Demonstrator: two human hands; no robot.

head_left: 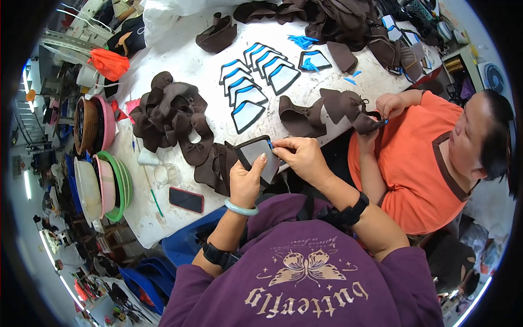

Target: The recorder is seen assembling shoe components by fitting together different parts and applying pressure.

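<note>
left hand [246,182] grips the grey panel [259,155] from below, thumb on its face; right hand [301,156] pinches a blue strip [271,145] at the panel's top edge, over the white table [185,65]

A smartphone [186,199] with a red case lies flat on the white bench [185,65], near its front edge, its dark rectangular screen facing up and unlit. No packages, labels or signs can be made out clearly elsewhere.
</note>
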